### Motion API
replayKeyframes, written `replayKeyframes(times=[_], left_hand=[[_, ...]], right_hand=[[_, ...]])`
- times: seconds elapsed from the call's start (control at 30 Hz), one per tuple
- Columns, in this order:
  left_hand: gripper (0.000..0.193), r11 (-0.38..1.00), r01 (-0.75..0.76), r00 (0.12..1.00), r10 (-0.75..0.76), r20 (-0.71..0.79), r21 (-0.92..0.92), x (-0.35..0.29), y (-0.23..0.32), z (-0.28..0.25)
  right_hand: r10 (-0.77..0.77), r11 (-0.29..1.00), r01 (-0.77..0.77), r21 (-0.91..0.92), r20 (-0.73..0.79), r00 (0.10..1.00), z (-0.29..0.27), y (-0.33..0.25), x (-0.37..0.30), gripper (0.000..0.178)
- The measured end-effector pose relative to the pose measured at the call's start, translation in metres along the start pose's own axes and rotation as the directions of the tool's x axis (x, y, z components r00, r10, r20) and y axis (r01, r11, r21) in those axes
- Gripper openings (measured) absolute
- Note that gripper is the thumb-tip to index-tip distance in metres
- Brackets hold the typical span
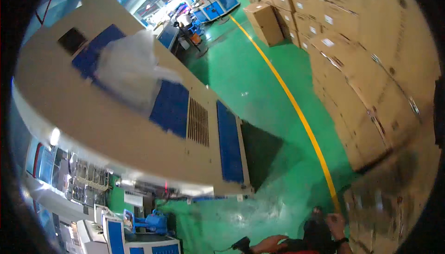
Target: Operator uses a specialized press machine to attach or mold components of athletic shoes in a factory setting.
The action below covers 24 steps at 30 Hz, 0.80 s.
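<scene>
My left hand (pixel 270 244) is low in the view, near the bottom edge, with a small black object (pixel 241 244) at its fingers. A thin dark cord trails left from that object, whose kind I cannot make out. To the right, my right hand (pixel 336 225) is raised with its fingers curled, and a dark band (pixel 343 240) circles its wrist. Whatever those fingers may hold is too small and blurred to name. Dark clothing and a shoe show between the two hands, above the green floor (pixel 241 217).
A large beige machine with blue panels (pixel 230 142) fills the left, clear plastic sheeting (pixel 127 68) draped over it. Cardboard boxes (pixel 366 96) are stacked high along the right. A yellow line (pixel 296 108) runs along the floor between. Blue-and-white equipment (pixel 139 235) stands lower left; workstations (pixel 204 10) are far ahead.
</scene>
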<state>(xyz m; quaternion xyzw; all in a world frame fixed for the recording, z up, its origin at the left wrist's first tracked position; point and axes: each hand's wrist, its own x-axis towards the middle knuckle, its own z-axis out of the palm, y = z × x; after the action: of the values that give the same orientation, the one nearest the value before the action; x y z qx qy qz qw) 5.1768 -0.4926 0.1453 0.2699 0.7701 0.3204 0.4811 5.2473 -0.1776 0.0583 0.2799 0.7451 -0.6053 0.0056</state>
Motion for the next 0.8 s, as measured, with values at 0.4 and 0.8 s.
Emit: replayKeyframes(times=[0.4, 0.8], left_hand=[[0.038, 0.794, -0.121, 0.868, -0.206, -0.451, -0.596, 0.279, 0.017, -0.668], [0.039, 0.905, -0.097, 0.859, -0.135, -0.494, -0.415, 0.55, -0.052, -1.425]], right_hand=[[0.032, 0.936, 0.043, -0.348, 0.208, 0.978, 0.18, -0.438, 0.708, 0.018], [-0.187, 0.902, 0.371, -0.222, 0.572, 0.799, 0.516, -0.912, 1.379, 0.025]])
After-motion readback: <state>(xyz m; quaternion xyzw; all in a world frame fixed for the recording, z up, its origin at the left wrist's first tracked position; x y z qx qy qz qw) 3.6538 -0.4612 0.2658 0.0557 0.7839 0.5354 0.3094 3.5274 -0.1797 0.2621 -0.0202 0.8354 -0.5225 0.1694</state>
